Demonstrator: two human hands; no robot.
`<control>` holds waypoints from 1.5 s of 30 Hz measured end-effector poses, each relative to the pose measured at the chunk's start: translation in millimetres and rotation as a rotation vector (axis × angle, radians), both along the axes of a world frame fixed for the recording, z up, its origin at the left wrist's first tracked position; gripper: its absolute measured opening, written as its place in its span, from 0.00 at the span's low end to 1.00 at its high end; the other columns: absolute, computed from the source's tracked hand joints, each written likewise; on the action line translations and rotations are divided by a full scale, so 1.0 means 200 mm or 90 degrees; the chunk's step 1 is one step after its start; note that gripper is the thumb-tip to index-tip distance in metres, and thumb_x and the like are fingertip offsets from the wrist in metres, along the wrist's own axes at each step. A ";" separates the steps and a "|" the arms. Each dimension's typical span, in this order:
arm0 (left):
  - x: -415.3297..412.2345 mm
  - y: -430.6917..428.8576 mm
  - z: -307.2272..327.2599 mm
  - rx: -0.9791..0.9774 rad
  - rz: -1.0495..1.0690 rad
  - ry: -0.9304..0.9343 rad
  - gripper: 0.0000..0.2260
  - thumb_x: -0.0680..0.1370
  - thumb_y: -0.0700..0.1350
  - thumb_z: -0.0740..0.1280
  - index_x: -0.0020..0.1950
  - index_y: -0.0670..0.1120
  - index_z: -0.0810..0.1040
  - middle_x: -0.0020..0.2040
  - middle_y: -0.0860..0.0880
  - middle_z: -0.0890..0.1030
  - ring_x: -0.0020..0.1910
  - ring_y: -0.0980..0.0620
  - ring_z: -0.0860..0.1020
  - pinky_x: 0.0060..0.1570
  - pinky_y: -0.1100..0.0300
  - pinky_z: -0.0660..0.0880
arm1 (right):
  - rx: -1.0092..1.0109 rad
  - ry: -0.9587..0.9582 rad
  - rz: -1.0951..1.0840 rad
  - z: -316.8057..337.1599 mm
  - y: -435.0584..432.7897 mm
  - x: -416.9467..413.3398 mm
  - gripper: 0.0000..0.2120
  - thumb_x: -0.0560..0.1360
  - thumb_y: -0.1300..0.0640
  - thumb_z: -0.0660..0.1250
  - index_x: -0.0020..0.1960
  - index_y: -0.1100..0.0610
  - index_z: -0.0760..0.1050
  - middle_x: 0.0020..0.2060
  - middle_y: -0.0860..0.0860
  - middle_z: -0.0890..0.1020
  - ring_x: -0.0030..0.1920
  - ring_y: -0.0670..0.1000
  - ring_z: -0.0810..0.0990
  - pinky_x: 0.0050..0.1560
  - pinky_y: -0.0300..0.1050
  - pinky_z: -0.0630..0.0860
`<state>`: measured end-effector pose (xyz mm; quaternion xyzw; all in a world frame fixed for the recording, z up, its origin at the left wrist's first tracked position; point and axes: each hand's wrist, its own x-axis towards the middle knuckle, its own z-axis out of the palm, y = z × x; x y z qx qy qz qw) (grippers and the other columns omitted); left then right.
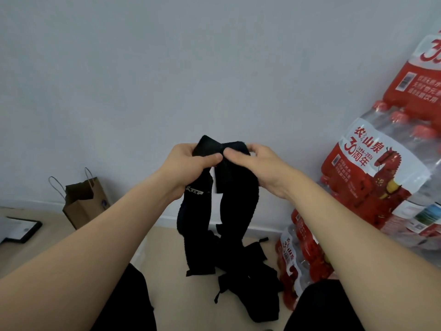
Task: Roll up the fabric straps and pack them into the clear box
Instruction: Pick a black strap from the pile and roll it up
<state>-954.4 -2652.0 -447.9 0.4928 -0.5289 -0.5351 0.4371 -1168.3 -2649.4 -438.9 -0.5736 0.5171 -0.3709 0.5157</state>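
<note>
I hold the black strap [216, 187] up before the wall [167, 68], left hand [191, 163] and right hand [257, 163] both pinching its top fold so the tails hang free for rolling. Clear box unseen.

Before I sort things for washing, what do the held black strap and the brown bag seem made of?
The black strap is probably soft matte textile: fuzzy edges, limp drape. The brown bag is likely kraft paper: matte, with crisp creases. What its handles are made of is unclear.
</note>
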 end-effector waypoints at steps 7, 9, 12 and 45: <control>0.01 -0.04 0.01 -0.117 0.200 0.062 0.01 0.79 0.43 0.76 0.48 0.48 0.86 0.40 0.52 0.88 0.38 0.52 0.87 0.38 0.56 0.83 | 0.145 0.127 0.126 -0.08 0.00 -0.06 0.14 0.78 0.61 0.77 0.62 0.56 0.84 0.55 0.52 0.90 0.60 0.55 0.88 0.63 0.50 0.82; 0.01 -0.05 -0.01 -0.082 0.213 0.074 0.02 0.81 0.44 0.75 0.51 0.47 0.87 0.45 0.47 0.89 0.46 0.45 0.89 0.48 0.48 0.86 | 0.081 0.093 0.022 -0.07 -0.01 -0.05 0.10 0.79 0.60 0.77 0.59 0.53 0.85 0.51 0.49 0.91 0.56 0.55 0.89 0.57 0.48 0.83; 0.03 -0.04 -0.04 -0.031 0.116 -0.122 0.10 0.81 0.51 0.74 0.46 0.46 0.88 0.40 0.51 0.89 0.41 0.48 0.86 0.47 0.53 0.83 | -0.071 0.052 -0.098 -0.05 -0.02 -0.03 0.09 0.78 0.60 0.78 0.56 0.49 0.85 0.49 0.47 0.90 0.52 0.48 0.89 0.53 0.46 0.83; 0.15 0.03 0.12 -0.148 -0.082 -0.026 0.14 0.80 0.54 0.73 0.39 0.47 0.83 0.31 0.46 0.78 0.30 0.51 0.76 0.31 0.63 0.71 | -0.126 -0.078 -0.129 0.20 0.04 0.21 0.12 0.80 0.46 0.76 0.53 0.55 0.87 0.49 0.55 0.90 0.52 0.56 0.90 0.57 0.57 0.87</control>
